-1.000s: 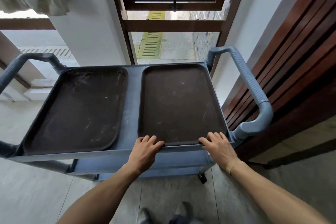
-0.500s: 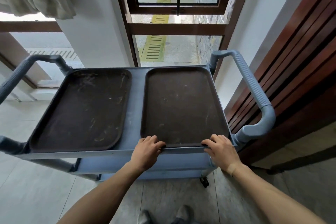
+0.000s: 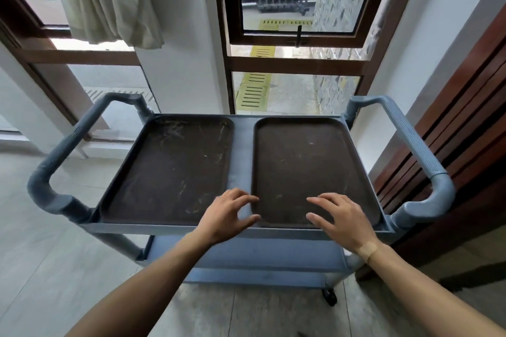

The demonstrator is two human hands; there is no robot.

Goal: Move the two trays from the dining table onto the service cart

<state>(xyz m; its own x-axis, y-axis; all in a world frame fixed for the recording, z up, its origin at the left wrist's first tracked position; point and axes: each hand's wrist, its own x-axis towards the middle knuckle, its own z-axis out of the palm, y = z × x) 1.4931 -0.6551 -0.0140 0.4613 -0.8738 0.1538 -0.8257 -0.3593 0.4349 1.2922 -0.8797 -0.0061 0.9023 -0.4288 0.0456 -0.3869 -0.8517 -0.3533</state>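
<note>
Two dark brown trays lie side by side on the top shelf of a blue-grey service cart [image 3: 241, 161]. The left tray [image 3: 169, 172] is scratched; the right tray [image 3: 309, 164] sits close to the cart's right end. My left hand [image 3: 227, 216] hovers over the near left corner of the right tray, fingers spread and holding nothing. Above that tray's near edge my right hand [image 3: 342, 219] is also open, lifted off it.
The cart has a looped handle at the left [image 3: 63, 167] and at the right [image 3: 421, 169], a lower shelf [image 3: 246, 257] and a castor [image 3: 330, 297]. A window and white wall stand behind it, a wooden slatted panel [image 3: 465, 123] to the right, tiled floor around.
Both hands have let go of the right tray's near edge and lifted with fingers spread. My view has tilted up and back from the cart.
</note>
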